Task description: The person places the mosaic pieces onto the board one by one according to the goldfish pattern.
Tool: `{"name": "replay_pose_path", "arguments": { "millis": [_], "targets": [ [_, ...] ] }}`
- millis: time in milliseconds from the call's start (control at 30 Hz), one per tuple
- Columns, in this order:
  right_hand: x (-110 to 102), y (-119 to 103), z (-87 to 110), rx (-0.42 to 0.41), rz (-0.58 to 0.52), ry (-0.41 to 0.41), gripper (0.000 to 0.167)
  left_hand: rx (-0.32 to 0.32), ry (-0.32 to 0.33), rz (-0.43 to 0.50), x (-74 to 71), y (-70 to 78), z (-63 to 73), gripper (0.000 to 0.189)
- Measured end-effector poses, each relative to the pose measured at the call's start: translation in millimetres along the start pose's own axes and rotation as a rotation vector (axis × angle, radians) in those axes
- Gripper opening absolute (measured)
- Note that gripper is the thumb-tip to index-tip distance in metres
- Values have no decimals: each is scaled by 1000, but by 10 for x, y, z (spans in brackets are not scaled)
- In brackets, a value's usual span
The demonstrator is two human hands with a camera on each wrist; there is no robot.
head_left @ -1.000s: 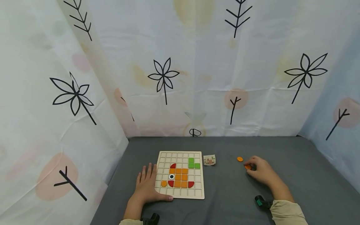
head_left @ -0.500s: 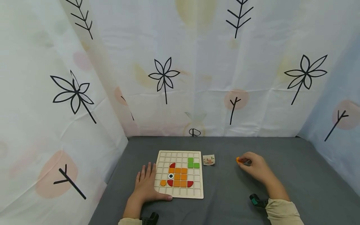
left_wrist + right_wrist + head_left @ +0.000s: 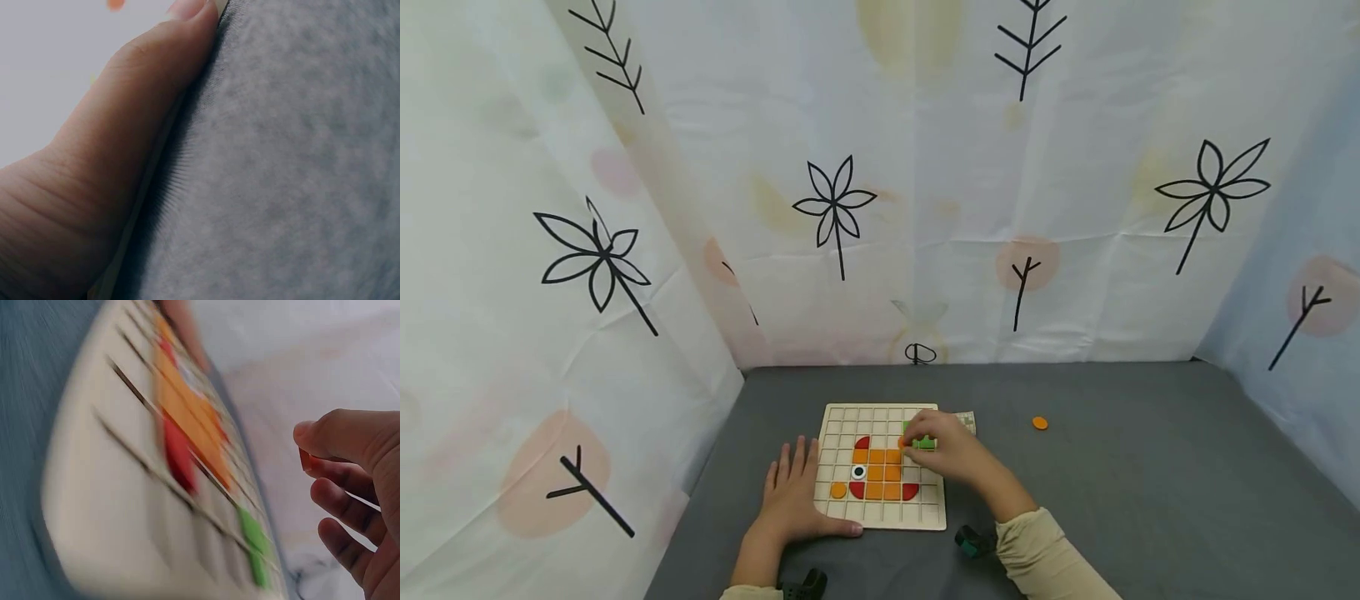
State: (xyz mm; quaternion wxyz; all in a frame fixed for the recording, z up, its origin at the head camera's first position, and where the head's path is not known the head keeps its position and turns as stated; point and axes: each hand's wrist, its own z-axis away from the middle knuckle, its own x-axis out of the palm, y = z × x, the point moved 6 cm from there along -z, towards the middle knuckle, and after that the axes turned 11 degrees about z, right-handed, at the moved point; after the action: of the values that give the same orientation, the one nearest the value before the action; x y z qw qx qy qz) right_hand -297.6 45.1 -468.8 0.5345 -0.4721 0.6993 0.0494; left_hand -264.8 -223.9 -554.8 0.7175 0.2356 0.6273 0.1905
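My right hand (image 3: 946, 446) is over the right part of a pale wooden grid board (image 3: 887, 512). Between thumb and forefinger it pinches a small orange disc (image 3: 304, 459). Orange squares (image 3: 875, 472), red quarter-round pieces (image 3: 910, 492), a white-and-black eye piece (image 3: 858, 472) and a lone orange round piece (image 3: 838, 490) sit in the board's cells. Green squares (image 3: 255, 545) lie in its far right corner, partly hidden by my right hand in the head view. My left hand (image 3: 795, 500) rests with spread fingers along the board's left side, its thumb (image 3: 144, 94) lying along the near edge.
Another orange disc (image 3: 1040, 423) lies on the grey tabletop (image 3: 1120, 467) to the right. A small patterned card (image 3: 967, 422) beside the board is mostly covered by my right hand. Patterned cloth (image 3: 925, 208) hangs behind and at both sides.
My right hand has picked up an orange disc on the right and carried it left to the board. My left hand has stayed in place.
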Motion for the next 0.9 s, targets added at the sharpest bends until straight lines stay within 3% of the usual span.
{"name": "replay_pose_path", "arguments": {
  "millis": [200,367,567,900],
  "targets": [
    [565,-295,-303,-49,13,-142,7,15,-9,-17,-9,20,-10,163],
    [861,-436,-496,-61,65,-219,8,22,-22,-16,-12,23,15,162],
    [1019,-508,-616,-73,128,-247,8,26,-22,-2,-22,38,26,160],
    [1089,-587,-696,-131,223,-250,12,32,-25,1,-25,54,27,160]
  ]
}}
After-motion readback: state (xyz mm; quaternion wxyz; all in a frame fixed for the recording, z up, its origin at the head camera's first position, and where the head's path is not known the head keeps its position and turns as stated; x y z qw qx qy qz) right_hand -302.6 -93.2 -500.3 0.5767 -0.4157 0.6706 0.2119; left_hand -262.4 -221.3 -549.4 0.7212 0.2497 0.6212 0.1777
